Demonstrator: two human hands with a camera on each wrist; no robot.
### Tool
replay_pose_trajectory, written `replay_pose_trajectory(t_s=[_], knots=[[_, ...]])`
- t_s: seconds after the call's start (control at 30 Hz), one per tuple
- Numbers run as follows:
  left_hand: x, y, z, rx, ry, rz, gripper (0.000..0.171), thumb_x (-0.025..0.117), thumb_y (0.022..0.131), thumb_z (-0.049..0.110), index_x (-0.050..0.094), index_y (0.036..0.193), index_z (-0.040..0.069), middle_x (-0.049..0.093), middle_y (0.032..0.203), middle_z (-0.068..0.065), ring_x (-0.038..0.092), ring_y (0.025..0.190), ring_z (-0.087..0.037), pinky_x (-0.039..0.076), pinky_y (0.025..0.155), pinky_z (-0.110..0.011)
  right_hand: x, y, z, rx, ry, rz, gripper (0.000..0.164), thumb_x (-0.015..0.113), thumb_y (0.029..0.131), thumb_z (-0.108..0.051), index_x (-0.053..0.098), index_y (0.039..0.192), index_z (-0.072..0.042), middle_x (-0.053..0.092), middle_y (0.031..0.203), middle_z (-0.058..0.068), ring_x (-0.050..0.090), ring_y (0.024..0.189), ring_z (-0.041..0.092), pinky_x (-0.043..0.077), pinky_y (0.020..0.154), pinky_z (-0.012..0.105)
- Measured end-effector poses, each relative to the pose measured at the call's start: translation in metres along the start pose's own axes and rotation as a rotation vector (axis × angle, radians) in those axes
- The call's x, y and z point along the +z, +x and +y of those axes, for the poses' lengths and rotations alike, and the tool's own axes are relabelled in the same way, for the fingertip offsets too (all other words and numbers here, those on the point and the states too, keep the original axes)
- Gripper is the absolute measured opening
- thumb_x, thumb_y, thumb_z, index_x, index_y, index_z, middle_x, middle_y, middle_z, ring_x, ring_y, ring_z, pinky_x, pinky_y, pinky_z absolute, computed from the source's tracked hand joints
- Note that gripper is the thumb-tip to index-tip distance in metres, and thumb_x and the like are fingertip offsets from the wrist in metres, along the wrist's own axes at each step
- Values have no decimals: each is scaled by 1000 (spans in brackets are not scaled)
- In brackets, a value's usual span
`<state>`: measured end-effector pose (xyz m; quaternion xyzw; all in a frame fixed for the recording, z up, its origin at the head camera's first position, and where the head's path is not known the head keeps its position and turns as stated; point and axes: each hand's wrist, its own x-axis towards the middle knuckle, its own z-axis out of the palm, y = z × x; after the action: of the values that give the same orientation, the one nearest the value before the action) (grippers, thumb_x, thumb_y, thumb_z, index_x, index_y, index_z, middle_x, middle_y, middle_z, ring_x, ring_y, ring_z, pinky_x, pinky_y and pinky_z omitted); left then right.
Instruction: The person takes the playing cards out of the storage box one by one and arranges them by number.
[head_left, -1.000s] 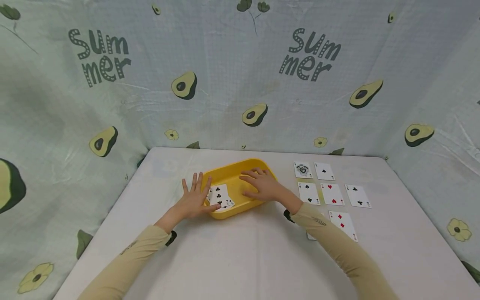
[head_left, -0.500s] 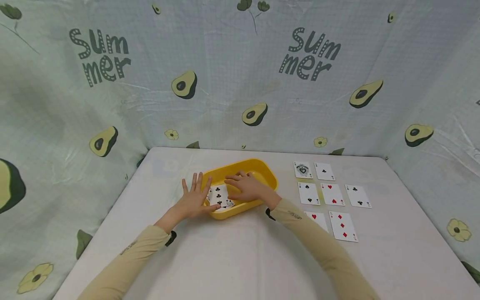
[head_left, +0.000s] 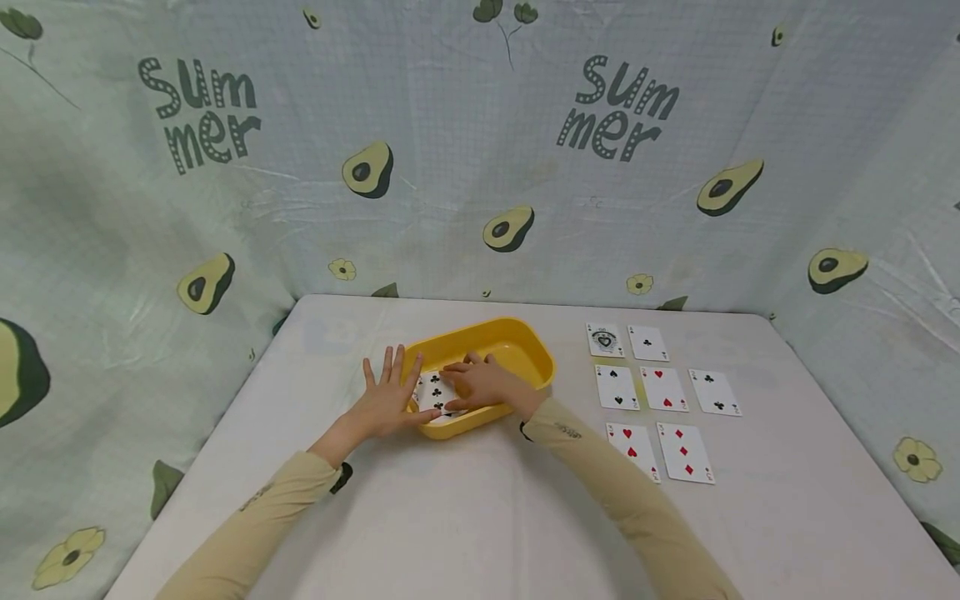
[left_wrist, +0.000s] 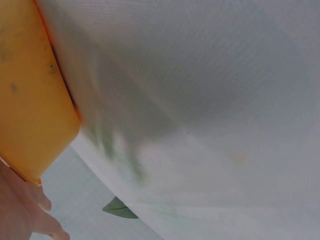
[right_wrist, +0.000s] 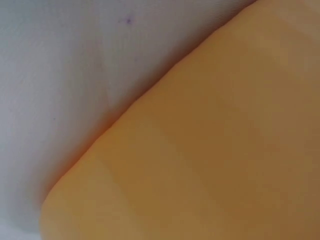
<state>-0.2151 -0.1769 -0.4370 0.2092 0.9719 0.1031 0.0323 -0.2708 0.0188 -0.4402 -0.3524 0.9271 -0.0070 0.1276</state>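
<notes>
A yellow plastic tray (head_left: 517,357) stands on the table, with a few playing cards (head_left: 432,387) lying face up at its left end, a club card on top. My left hand (head_left: 378,406) rests at the tray's left rim, fingers spread and straight, thumb over the front corner. In the left wrist view its fingers show beside the tray's outer wall (left_wrist: 35,95). Inside the tray, my right hand (head_left: 489,388) reaches over the front rim, its fingertips right at the cards' right side and covering part of them. The right wrist view holds only the tray's outer side (right_wrist: 200,150).
Right of the tray, face-up cards lie in rows: an ace of spades (head_left: 604,340) and an ace of clubs (head_left: 648,343) at the back, several twos, such as the two of hearts (head_left: 663,388), in the middle, and a three of diamonds (head_left: 686,452) in front. A patterned cloth (head_left: 450,275) hangs behind.
My right hand has moved left inside the tray, from its middle to the cards. The three of hearts has come out from behind the right sleeve. My left hand has stayed still.
</notes>
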Motion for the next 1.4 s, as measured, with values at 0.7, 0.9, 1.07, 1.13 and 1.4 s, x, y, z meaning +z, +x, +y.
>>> replay_pose_trajectory(t_s=[0.7,0.9,1.07,1.13,1.4], knots=[[0,1,-1,-1,-4,7,97,48,79,63,5,144,6,-8,146,-29,-11,133,-46,-10,96,-68,1,2,-5,60,-123,44,65,58,69,-65,52,116,-20,46,133,-4,39,110,18,34,93,43],[0,1,-1,-6,2,4,98,48,78,65,5,144,7,-7,146,-28,-12,134,-45,-10,97,-68,2,2,-3,47,-97,66,73,61,68,-64,49,124,-20,46,132,-3,40,112,19,33,95,46],[1,1,-1,-9,-4,3,97,48,78,64,5,144,7,-7,146,-28,-12,133,-45,-10,97,-68,3,2,-1,35,-92,98,87,63,65,-65,40,134,-17,43,132,1,39,115,22,34,95,46],[1,1,0,-8,-3,3,97,48,78,63,5,144,6,-8,146,-29,-12,133,-45,-10,97,-68,2,1,-1,35,-93,111,91,64,64,-65,37,136,-16,41,133,3,38,116,23,34,96,46],[0,-1,1,1,-10,9,95,49,79,61,7,144,5,-6,146,-30,-8,133,-48,-9,96,-69,0,-1,0,37,-122,136,92,65,65,-62,34,138,-15,35,135,5,33,122,26,34,97,46]])
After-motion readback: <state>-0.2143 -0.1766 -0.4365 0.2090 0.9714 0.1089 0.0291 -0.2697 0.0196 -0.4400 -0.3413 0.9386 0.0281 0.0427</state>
